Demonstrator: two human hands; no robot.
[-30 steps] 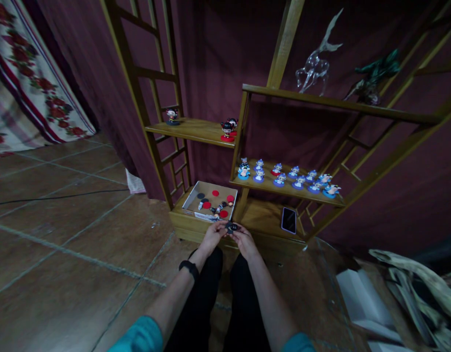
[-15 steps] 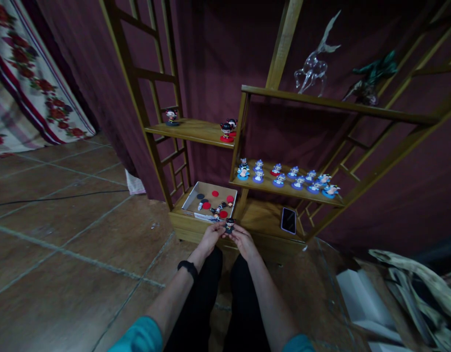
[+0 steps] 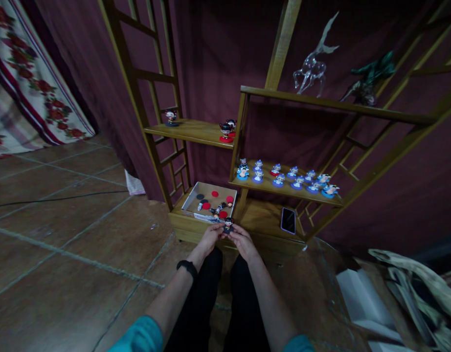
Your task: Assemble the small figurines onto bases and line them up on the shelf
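Observation:
A small black-haired figurine [image 3: 229,224] on a dark round base is held upright between my two hands, in front of the low shelf. My left hand [image 3: 212,235] grips it from the left, fingers closed at its base. From the right, my right hand [image 3: 242,239] pinches the same base. Just beyond them, a shallow cardboard box [image 3: 189,208] holds loose figurines [image 3: 217,209] lying down, red discs [image 3: 206,206] and dark discs [image 3: 200,196].
On the upper left shelf [image 3: 196,128] stand a dark-based figurine [image 3: 170,117] and two red-based ones [image 3: 226,132]. Several blue and purple figurines [image 3: 279,180] line the middle shelf. A phone [image 3: 288,220] lies low at right. A clear horse-like ornament [image 3: 311,73] stands above.
The figurine's head has tipped slightly, showing more of its face side. Both hands keep hold of it in nearly the same place.

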